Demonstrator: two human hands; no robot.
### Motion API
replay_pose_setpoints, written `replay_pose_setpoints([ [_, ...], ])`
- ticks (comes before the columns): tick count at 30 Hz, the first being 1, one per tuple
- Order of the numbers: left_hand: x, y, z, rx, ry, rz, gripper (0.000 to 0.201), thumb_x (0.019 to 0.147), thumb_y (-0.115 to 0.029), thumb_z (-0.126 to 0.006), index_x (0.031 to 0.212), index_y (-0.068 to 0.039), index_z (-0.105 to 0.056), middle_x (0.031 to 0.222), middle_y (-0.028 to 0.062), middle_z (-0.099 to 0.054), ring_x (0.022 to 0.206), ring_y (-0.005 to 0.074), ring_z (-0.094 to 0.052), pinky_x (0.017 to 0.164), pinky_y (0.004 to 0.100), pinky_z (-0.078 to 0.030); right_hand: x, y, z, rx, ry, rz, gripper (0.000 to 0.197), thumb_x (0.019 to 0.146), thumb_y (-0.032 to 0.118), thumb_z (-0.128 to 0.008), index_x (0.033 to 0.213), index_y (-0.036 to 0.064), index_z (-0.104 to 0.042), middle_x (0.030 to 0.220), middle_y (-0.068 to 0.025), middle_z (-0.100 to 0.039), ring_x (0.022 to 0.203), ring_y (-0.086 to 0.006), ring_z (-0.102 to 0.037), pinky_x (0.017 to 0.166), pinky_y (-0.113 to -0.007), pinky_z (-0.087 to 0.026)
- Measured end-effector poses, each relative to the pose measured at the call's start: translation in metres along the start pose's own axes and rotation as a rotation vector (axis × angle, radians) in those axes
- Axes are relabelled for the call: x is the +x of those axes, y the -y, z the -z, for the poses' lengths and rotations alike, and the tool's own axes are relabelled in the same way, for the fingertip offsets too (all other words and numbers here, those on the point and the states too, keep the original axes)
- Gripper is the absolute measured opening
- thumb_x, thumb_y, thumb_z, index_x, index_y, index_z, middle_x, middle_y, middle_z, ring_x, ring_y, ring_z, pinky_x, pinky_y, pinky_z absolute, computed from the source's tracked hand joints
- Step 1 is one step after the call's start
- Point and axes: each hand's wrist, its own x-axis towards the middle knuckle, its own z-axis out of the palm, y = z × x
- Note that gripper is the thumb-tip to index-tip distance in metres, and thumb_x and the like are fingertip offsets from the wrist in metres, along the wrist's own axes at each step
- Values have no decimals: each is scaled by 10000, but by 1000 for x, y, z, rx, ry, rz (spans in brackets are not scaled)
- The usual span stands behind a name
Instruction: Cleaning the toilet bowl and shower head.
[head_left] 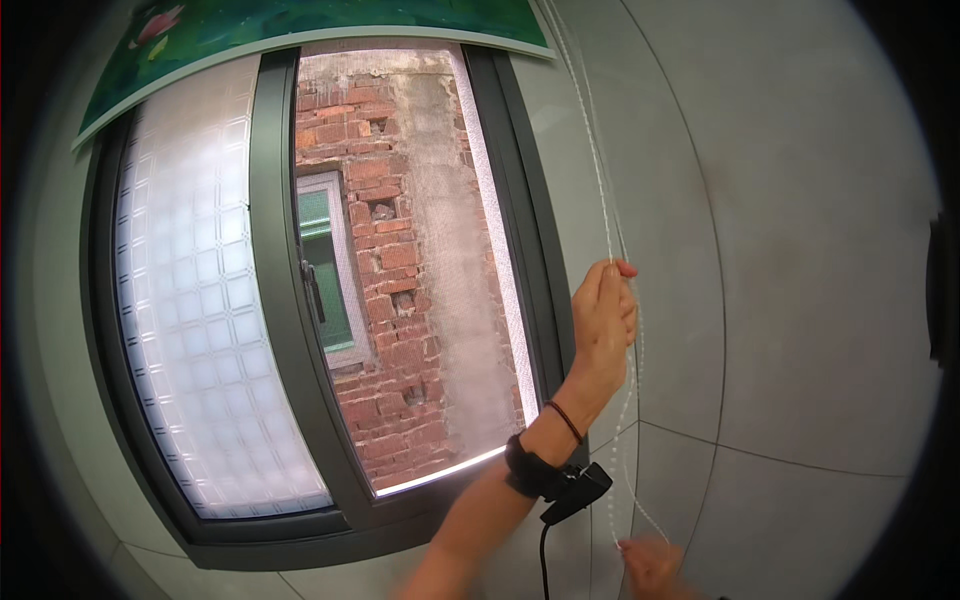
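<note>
- Two bare hands work at a white beaded cord (604,200), which hangs in a long loop against the wall just right of the window.
- Left hand (603,315): raised, its grip clamped on the cord, level with the lower half of the window.
- Right hand (655,565): low, at the lower edge of the view and blurred; its grip is closed on the bottom of the loop, with strands running up from it.
- Left wrist: a thin dark band (565,421), and below it a black strap with a small black device (578,492) and a cable.
- Above the window: a green printed blind (350,22) with a pale bottom bar.
- Window: dark frame (272,250), patterned frosted pane (200,300) at left; a brick wall (385,250) shows through the other side.
- Right: large grey wall tiles (820,300).
</note>
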Motion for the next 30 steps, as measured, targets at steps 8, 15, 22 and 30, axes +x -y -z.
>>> replay_pose_setpoints([
  [8,-170,150,-37,260,-46,236,276,962,-272,-395,989,-35,-534,759,-12,-431,680,77,-404,584,229,-347,248,12,57,716,-169,-309,428,917,278,-485,1217,-27,-485,977,-100,-556,796,-165,-582,661,-277,-480],
  [15,-234,196,-23,456,484,395,390,959,-279,-397,1237,-14,-463,1156,141,-561,1110,219,-512,952,325,-370,268,35,92,881,-237,-156,257,923,263,-462,924,37,-584,527,66,-334,465,-21,-255,385,-215,-169],
  [22,-69,53,12,119,136,168,523,959,-373,-350,1317,9,-367,1266,162,-474,1143,244,-481,1016,370,-335,116,10,43,187,-146,-227,249,914,203,-435,856,18,-591,574,-33,-473,508,-112,-438,482,-266,-339],
  [30,-11,30,-25,-53,-8,122,269,968,-262,-351,1019,-38,-491,668,-19,-435,522,44,-394,458,193,-357,7,13,16,58,64,-364,221,921,129,-427,950,-20,-588,822,-227,-597,699,-356,-591,609,-410,-447],
])
